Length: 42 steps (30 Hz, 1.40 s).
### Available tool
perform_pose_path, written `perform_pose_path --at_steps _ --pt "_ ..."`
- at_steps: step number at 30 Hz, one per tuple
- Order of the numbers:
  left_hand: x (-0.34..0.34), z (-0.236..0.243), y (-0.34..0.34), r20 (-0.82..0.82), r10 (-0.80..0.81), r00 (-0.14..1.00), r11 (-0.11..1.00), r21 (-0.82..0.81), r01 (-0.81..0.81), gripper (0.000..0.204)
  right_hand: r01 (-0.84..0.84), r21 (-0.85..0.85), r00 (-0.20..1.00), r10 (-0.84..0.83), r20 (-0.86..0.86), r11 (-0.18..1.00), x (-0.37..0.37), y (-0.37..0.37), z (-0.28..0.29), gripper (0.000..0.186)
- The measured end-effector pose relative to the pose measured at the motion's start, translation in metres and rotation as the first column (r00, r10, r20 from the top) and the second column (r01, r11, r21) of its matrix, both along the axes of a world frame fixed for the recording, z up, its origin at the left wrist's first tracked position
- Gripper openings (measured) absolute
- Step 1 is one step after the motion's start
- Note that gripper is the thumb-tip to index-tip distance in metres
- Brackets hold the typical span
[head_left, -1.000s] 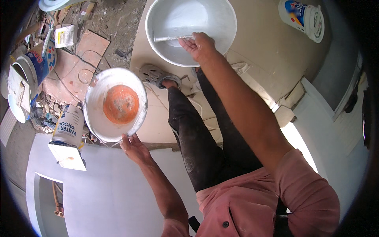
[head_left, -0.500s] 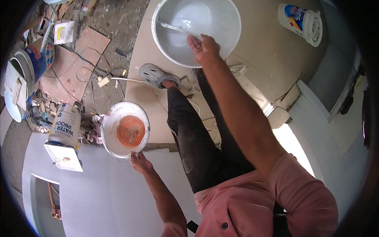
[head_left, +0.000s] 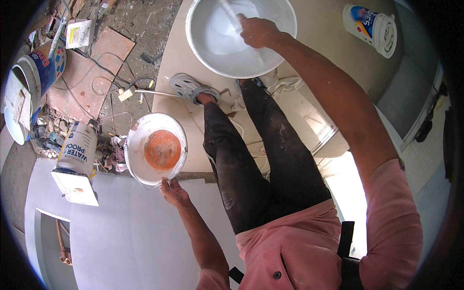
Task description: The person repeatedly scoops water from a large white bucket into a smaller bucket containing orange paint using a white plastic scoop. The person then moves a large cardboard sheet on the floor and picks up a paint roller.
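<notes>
At far left, a blue-and-white bucket; above it, upper left, a flat yellow-white packet; lower left, a white carton with blue lettering. Left of centre, left hand closed on the rim of a white bowl with orange bottom. Top centre, right hand clenched round a stirring stick inside the big white basin. Upper right, a white labelled tub.

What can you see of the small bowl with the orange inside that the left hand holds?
The small bowl is round, white and smeared at its rim and wall, with an orange bottom inside. It looks like plastic. It faces up toward the camera, above the rubble-strewn floor. The left hand holds its near rim; nothing else touches it.
</notes>
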<state>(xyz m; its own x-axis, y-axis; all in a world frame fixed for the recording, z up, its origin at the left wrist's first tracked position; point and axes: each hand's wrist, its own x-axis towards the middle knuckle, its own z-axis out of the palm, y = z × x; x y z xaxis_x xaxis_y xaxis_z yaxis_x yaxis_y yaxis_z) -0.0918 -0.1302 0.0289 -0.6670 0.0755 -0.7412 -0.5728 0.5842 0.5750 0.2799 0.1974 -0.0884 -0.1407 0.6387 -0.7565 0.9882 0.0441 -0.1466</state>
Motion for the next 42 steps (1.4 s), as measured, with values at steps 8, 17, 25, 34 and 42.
perform_pose_path --at_steps 8,17,25,34,42 --pt "0.005 -0.001 -0.011 0.019 -0.008 1.0 0.999 -0.041 0.009 0.027 -0.825 0.302 0.517 0.853 0.067 0.477 0.018 0.008 0.07 0.027" --pt "0.017 -0.004 -0.025 0.028 0.053 0.998 0.997 -0.055 -0.051 0.026 -0.903 0.427 0.23 0.888 0.399 0.042 0.032 0.026 0.09 0.024" --pt "0.017 -0.002 -0.026 0.014 0.051 0.999 0.998 -0.038 -0.051 0.026 -0.641 0.423 0.763 0.592 0.259 0.641 0.021 0.007 0.01 0.029" --pt "0.022 -0.001 -0.014 0.028 0.023 0.999 1.0 -0.01 -0.023 0.025 0.235 0.224 0.945 -0.276 0.175 0.946 0.04 -0.012 -0.011 0.046" --pt "0.023 0.0 -0.017 0.015 0.018 1.0 0.999 -0.044 -0.018 0.028 0.866 -0.425 -0.363 -0.917 -0.169 -0.264 -0.007 -0.071 0.002 0.029"
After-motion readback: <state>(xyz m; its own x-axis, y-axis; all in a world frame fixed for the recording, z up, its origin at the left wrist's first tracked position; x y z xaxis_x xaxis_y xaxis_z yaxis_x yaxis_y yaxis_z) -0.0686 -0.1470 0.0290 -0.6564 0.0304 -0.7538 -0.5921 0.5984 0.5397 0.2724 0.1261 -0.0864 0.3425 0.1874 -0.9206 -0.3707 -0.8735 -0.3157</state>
